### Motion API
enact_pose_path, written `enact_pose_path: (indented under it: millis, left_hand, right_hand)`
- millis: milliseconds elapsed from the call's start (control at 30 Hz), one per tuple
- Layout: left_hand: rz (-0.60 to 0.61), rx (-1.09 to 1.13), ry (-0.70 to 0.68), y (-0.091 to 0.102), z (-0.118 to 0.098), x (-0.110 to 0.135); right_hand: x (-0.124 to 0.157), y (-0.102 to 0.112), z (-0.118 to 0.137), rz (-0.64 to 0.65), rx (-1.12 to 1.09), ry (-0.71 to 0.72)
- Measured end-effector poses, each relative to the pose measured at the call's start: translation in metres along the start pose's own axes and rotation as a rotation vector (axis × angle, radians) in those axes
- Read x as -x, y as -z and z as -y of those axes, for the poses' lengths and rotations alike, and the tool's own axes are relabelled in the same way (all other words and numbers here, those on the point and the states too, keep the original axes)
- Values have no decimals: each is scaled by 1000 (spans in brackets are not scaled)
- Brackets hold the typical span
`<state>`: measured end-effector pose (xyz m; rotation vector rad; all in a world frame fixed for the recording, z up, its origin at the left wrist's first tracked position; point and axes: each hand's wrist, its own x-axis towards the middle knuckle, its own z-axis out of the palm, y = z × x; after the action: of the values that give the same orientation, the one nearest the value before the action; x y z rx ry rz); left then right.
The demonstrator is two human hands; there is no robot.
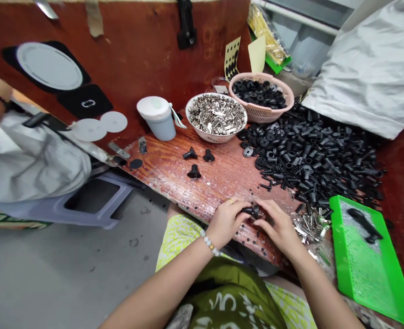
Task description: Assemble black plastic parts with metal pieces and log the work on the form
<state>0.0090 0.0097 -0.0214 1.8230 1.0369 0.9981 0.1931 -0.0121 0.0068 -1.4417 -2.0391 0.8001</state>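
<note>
Black plastic is resting between your two hands.
Your left hand (226,220) is pinching one black part (251,210) over the table's (222,180) near edge; your right hand (280,227) is curving around its flanged end — touching or not, I cannot tell. You seem to be working that end, so the next move is probably calling for a steady left grip. Three similar black pieces (194,172) are lying before one bowl (210,136); one pink basket (262,114) and one green tray (396,260) are flanking an uncountable black pile (305,153).
</note>
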Motion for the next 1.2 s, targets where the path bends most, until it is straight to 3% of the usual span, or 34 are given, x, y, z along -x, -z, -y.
enact_pose_path:
  millis: [233, 433, 533, 833, 1033, 1200]
  left_hand:
    - [19, -24, 1, 0, 0, 1]
    - [123, 4, -18, 2, 2, -1]
    - [120, -1, -19, 2, 2, -1]
    - [54, -73, -30, -3, 1, 4]
    - [85, -110, -31, -4, 0, 7]
    - [32, -47, 19, -2, 0, 4]
  right_hand:
    - [2, -6, -2, -36, 69, 43]
    - [1, -1, -4, 56, 97, 158]
    - [1, -2, -4, 47, 107, 157]
    - [-1, -12, -2, -14, 185, 31]
    - [-10, -20, 7, 31, 451, -199]
    - [-14, -8, 18, 81, 496, -251]
